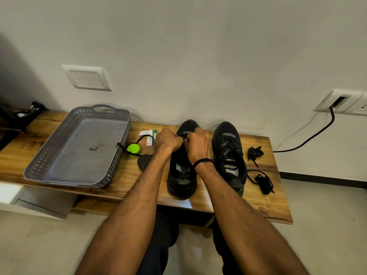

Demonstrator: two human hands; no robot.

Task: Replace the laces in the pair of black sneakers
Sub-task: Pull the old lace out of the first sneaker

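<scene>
Two hands work the left sneaker (181, 175) on the counter (268, 205): left hand (168, 140) and right hand (198, 145) each pinch its lace (184, 136). Expect limp, light cord; grip near the stiff tip. The shoe should stay put.

It was probably a room in a home: a low wooden bench (278, 205) stood against a plain painted wall (198, 46) that bore a switch plate (87, 78) and a socket (349, 104), with a grey plastic tray (79, 147) and small cartons (146, 133) on the bench
</scene>
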